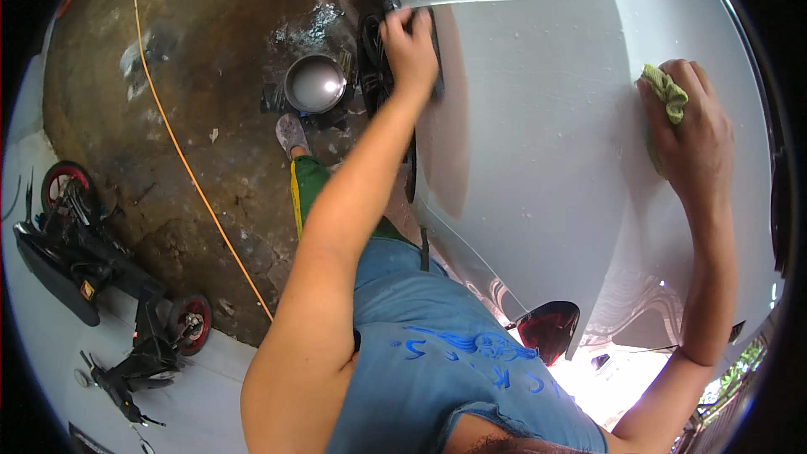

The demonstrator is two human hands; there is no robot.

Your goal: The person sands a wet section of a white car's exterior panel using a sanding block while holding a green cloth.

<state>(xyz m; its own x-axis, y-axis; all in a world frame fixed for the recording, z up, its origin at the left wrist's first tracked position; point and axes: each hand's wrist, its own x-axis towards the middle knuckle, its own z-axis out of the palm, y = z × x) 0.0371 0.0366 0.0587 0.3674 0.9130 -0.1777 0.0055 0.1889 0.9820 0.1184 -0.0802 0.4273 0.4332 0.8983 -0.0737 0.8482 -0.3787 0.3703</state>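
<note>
My right hand [696, 122] is closed around a crumpled yellow-green cloth [669, 94] against the white car's body panel [538, 118]. Part of the cloth shows between thumb and fingers, and more of it peeks out below the palm. My left hand [410, 52] is over the car's dark wheel arch [438, 59], beside the tire [372, 55]. Its fingers are bent and a little apart, and I see nothing held in them. The panel looks wet, with fine droplets and reflections on it.
A round metal basin [315, 84] of cloudy water stands on the wet floor [202, 76] beside the wheel. An orange hose [181, 155] runs along the floor. A black scooter [109, 269] with red wheel rims is at the left. The red tail light [548, 328] is near my body.
</note>
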